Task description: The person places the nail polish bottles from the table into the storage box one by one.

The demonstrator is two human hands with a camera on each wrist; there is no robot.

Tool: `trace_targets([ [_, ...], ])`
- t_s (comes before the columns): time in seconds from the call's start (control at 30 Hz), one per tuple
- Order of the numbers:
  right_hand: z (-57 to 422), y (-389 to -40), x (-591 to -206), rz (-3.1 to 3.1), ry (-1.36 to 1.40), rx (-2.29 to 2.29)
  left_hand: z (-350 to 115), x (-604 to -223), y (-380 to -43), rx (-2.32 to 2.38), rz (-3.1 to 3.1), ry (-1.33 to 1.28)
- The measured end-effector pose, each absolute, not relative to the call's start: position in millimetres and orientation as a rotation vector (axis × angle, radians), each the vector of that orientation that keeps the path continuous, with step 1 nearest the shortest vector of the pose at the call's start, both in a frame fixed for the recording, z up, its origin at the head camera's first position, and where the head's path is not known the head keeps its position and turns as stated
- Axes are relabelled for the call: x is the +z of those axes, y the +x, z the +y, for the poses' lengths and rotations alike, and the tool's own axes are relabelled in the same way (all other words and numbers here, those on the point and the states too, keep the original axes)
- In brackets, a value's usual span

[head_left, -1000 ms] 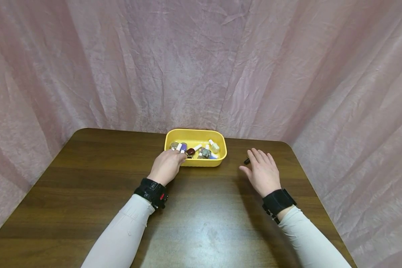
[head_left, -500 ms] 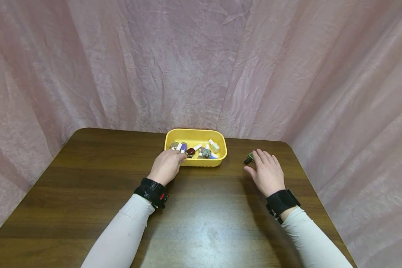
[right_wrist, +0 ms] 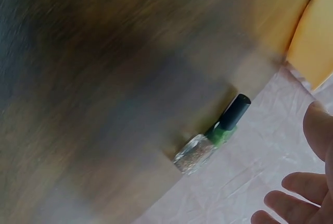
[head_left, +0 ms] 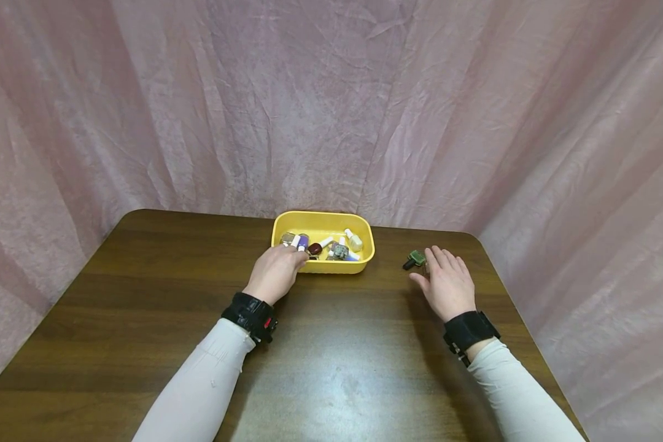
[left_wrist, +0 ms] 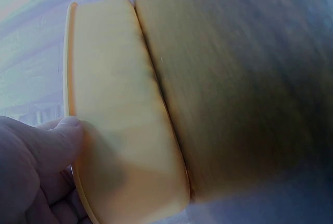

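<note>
My left hand (head_left: 274, 273) grips the near left rim of a yellow plastic bin (head_left: 326, 267). In the left wrist view the thumb (left_wrist: 67, 130) lies on the bin's outer wall, with the other fingers behind the rim. Nail polish bottles lie inside, among them a dark red one (head_left: 315, 249), a purple one (head_left: 303, 241) and a pale one (head_left: 354, 240). Just right of a green nail polish bottle (head_left: 417, 258) with a black cap, my right hand (head_left: 450, 285) hovers with spread fingers, holding nothing. The right wrist view shows a glittery clear bottle (right_wrist: 192, 156) against the green one.
The brown wooden table (head_left: 331, 368) reaches back to a pink curtain (head_left: 320, 110). The bin stands near the table's far edge. The green bottle lies between the bin and the table's right edge.
My right hand has moved to the right, off the green nail polish bottle, which now shows fully. The left hand and the bin have stayed in place.
</note>
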State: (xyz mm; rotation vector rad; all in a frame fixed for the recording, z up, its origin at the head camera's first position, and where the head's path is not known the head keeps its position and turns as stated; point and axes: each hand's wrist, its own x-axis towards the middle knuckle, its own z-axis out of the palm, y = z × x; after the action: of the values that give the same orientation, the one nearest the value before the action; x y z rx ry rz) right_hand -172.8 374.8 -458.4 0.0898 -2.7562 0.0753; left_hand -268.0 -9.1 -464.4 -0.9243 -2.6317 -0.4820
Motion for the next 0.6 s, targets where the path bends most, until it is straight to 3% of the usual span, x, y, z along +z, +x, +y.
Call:
trace_targets([
  [0.6,386,-185,-466,-2.820,-0.034,0.073,-9,-466,-268,-0.508,-2.622,-0.920],
])
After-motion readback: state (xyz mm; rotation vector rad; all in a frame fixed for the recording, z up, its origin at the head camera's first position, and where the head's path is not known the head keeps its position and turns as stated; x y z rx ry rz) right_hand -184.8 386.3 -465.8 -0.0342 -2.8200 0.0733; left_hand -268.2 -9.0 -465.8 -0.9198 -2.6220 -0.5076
